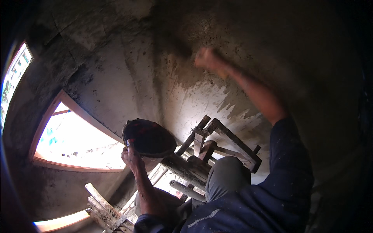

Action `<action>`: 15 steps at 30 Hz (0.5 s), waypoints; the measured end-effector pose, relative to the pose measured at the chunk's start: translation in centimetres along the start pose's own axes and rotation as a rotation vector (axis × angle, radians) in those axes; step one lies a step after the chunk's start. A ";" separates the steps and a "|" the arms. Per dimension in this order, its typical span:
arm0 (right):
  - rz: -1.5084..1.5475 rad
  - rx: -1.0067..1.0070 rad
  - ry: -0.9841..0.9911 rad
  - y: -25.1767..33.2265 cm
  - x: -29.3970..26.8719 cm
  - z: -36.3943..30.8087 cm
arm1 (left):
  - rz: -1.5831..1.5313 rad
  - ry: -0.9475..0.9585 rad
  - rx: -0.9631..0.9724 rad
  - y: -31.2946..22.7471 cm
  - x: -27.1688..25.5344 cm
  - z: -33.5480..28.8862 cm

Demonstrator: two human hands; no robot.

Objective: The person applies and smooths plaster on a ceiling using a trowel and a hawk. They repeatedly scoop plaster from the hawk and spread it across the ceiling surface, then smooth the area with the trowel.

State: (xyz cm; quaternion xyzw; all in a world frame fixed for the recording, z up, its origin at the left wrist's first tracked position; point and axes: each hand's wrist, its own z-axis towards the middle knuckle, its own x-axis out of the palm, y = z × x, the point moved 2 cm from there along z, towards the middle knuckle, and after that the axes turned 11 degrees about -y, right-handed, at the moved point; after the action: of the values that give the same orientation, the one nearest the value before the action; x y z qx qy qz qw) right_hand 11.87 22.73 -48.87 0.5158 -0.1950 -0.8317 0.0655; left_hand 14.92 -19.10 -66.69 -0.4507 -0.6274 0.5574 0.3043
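Observation:
My left hand (132,157) grips the near left rim of a dark round basin (150,139), holding it up beside the wall corner. The rim looks crusted, and the basin's inside is too dark to show what is in it. High against the wall (202,93), my right hand (208,59) is raised at the end of a bent arm. It is smeared by motion, with its fingers curled closed. A small yellowish bit shows by the wrist, but I cannot make out what the hand holds. Around it, the wall is patched with darker, rough, wet-looking plaster.
Below my hands stands a rough wooden trestle (229,138) with crossed beams. A bright window opening with a wooden frame (75,105) is on the left. Stacked boards (103,209) lie at the lower left. My bent knee (229,176) is close to the trestle.

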 end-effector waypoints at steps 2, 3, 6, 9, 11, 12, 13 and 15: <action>-0.049 -0.250 0.219 3.9 6.2 -5.1 | 0.008 -0.002 0.008 0.6 -0.3 0.6; -0.056 -0.254 0.417 4.4 9.4 -7.7 | -0.001 0.016 0.007 1.1 0.0 0.8; -0.215 -0.407 0.681 6.6 17.1 -13.2 | -0.034 0.066 0.006 0.3 0.7 -0.1; -0.268 -0.073 0.587 4.1 26.5 -17.0 | -0.052 0.132 0.033 -0.4 1.4 -1.5; -0.073 0.510 0.607 3.8 28.8 -18.2 | -0.044 0.149 0.044 -0.3 1.7 -1.4; -0.014 0.647 0.642 5.1 28.6 -17.9 | -0.032 0.130 0.039 -0.4 1.4 -1.4; -0.044 0.471 0.781 9.5 25.0 -16.8 | -0.018 0.074 0.018 0.0 -0.2 -0.8; -0.107 0.138 0.901 9.4 22.2 -16.3 | -0.076 0.059 -0.035 -0.2 -0.1 -0.8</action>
State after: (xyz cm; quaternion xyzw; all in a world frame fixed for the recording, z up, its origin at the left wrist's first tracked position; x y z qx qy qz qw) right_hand 15.22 3.09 -70.02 0.8386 -0.1750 -0.5116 0.0661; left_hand 15.65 -18.83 -66.29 -0.4478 -0.6447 0.5208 0.3356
